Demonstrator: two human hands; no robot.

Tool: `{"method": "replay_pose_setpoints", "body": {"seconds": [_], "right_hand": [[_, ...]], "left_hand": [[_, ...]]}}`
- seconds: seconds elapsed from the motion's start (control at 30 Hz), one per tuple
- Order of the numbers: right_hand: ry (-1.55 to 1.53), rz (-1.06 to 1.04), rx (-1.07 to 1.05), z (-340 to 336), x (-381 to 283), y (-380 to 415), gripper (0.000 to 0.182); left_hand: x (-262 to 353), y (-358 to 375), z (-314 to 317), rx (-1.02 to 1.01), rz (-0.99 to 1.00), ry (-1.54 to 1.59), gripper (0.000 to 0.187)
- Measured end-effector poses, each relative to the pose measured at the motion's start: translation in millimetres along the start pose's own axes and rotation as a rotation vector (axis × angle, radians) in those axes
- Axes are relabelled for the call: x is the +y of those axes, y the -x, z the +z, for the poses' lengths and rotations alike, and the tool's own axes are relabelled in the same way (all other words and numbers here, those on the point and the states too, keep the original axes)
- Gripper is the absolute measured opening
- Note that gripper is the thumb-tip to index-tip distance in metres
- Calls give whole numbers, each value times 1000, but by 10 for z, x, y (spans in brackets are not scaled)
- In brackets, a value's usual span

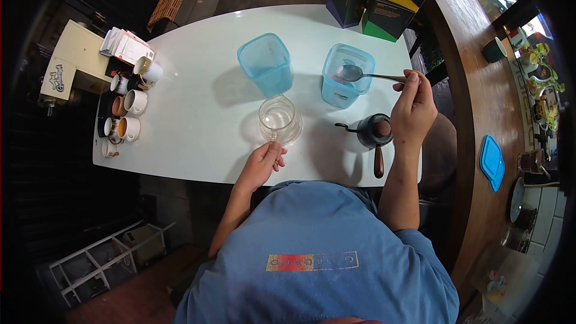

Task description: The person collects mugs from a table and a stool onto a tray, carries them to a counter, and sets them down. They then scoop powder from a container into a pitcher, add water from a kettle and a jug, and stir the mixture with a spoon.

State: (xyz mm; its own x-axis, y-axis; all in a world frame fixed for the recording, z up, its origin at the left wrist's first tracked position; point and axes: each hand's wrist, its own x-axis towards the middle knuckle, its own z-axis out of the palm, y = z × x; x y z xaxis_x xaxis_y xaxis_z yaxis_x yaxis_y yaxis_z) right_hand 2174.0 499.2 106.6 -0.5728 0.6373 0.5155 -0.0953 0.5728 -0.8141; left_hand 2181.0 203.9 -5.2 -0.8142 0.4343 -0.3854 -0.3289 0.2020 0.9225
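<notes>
My left hand (264, 164) is closed on the handle of a clear glass pitcher (279, 121) that stands on the white table. Pinched in the fingers of my right hand (414, 103) is a metal spoon (351, 73), its bowl over the open top of the right blue plastic container (342, 91). Another blue container (268, 72) stands just behind the pitcher. Close to my right forearm sits a black kettle (373, 131) with a thin curved spout and a wooden handle pointing toward me. What the containers hold is hard to make out.
Several cups (137, 102) line the left end of the white table (186, 84), beside a cream machine (75, 60) and papers (128, 46). Dark boxes (393, 9) stand at the back right. Blue lids (491, 159) lie on the wooden counter (465, 102) at right.
</notes>
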Motion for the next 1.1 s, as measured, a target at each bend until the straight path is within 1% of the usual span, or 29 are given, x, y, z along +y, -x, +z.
{"method": "replay_pose_setpoints", "body": {"seconds": [0.13, 0.2, 0.27, 0.33, 0.37, 0.47, 0.57, 0.7, 0.8, 0.87, 0.97, 1.03, 1.1], "right_hand": [[-33, -5, 29, -41, 4, 26, 26], [-122, 32, 77, -54, 52, 34, 26], [-153, 51, 81, -102, 39, 27, 26], [-236, 94, 99, -133, 24, 7, 26], [-236, 95, 94, -144, 16, -1, 26], [-401, 87, 137, -171, -30, -19, 29], [-419, 127, 132, -207, -111, 6, 30], [-419, 164, 88, -221, -171, 67, 31], [-467, 169, -18, -215, -181, 139, 32], [-453, 191, -35, -191, -198, 201, 31], [-463, 255, -55, -152, -262, 292, 31], [-525, 301, -77, -135, -265, 326, 30], [-520, 302, -90, -125, -255, 352, 30]], "left_hand": [[91, 52, -30, 17, -3, -47, 47], [136, 79, -34, 31, -9, -71, 47], [176, 90, -44, 53, 2, -115, 49], [202, 92, -51, 45, 11, -106, 49], [215, 93, -58, 33, 20, -101, 49], [268, 72, -57, 13, 45, -72, 49], [402, 77, -11, 27, 64, -43, 50], [442, 70, -41, -1, 50, -63, 50], [469, 80, -28, -18, 35, -76, 49], [462, 73, 3, 12, 42, 8, 49], [456, 76, 13, 18, 32, 18, 50], [416, 65, -21, 6, 29, -3, 48], [392, 56, -38, -6, 27, -22, 47]]}}
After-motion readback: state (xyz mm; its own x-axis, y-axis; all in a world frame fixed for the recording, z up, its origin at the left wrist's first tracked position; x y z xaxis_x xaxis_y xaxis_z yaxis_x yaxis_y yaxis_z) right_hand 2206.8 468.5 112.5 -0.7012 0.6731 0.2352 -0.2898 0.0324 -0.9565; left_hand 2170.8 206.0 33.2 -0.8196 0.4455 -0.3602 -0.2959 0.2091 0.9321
